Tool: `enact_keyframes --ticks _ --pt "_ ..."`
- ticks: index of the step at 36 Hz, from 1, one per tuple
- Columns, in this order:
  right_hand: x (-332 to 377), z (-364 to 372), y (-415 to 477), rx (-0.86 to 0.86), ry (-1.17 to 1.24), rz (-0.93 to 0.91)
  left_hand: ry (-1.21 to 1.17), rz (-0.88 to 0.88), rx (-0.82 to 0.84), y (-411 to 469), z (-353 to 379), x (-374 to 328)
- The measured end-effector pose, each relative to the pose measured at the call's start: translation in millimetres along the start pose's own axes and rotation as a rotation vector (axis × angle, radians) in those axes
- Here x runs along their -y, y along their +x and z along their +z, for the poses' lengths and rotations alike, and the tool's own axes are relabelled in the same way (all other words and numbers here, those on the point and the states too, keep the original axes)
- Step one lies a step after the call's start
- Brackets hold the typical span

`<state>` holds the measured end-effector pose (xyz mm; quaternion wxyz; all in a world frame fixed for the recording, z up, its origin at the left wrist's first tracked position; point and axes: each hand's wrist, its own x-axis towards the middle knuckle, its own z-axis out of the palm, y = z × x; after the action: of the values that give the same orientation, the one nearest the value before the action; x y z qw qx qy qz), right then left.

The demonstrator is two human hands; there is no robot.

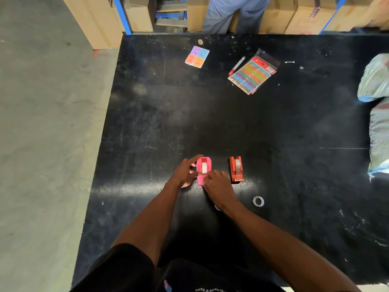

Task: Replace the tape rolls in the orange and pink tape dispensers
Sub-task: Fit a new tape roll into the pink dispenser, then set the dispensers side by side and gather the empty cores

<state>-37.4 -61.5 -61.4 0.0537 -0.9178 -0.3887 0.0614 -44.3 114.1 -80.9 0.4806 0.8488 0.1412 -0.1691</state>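
The pink tape dispenser (203,168) lies on the black table (210,114) with a whitish tape roll (204,167) seated in it. My left hand (184,173) grips its left side. My right hand (219,189) has its fingertips on the dispenser's near cutter end. Just to the right stands the orange tape dispenser (236,169), also holding a clear roll (237,164), with no hand on it. An empty white tape core (258,201) lies near my right wrist. Another small white core (217,207) peeks out from under my right forearm.
At the far side lie a card of coloured squares (197,56), a red-capped marker (237,65) and a packet of coloured strips (254,73). Bundled plastic bags (376,106) sit at the right edge. A person's legs (231,13) and cardboard boxes stand behind the table.
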Motion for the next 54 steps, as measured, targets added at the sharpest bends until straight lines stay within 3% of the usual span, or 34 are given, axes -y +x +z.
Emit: enact_keyframes --ticks 11,16,22,25,31,35,38,44,49,54 --pt "-3.3 -5.3 -13.7 0.096 -0.049 -0.058 0.06 -0.075 0.032 -1.2 -5.5 -12.8" --pt "-13.2 -11.2 -21.3 0.051 -0.016 -0.119 0.081 -0.133 0.019 -9.6 -6.6 -20.8" --pt "-40.3 -11.9 -53.8 -0.069 -0.004 -0.052 0.099 -0.007 -0.364 -36.3 6.5 -27.5" --pt "-58.1 -10.3 -77.0 -0.124 0.003 0.047 0.118 0.097 -0.43 -57.8 23.1 -40.9" --pt "-85.7 -16.5 -116.1 -0.117 -0.02 0.246 0.226 0.225 -0.239 -93.6 67.2 -45.4" --pt "-101.9 -16.2 -135.0 0.042 -0.024 0.332 0.336 0.279 0.003 -98.8 94.4 -33.2" --pt "-107.8 -16.0 -142.1 0.187 0.046 0.347 0.389 0.253 0.085 -99.1 111.0 -22.0" --pt "-111.0 -13.0 -141.9 0.248 0.283 0.329 0.405 0.231 0.056 -93.5 115.5 -21.4" --pt "-93.0 -19.2 -125.5 0.267 0.357 0.135 0.382 0.268 0.026 -98.1 89.1 -16.0" --pt "-56.5 -24.8 -93.0 0.181 0.402 0.025 0.364 0.279 -0.05 -104.1 42.2 -3.0"
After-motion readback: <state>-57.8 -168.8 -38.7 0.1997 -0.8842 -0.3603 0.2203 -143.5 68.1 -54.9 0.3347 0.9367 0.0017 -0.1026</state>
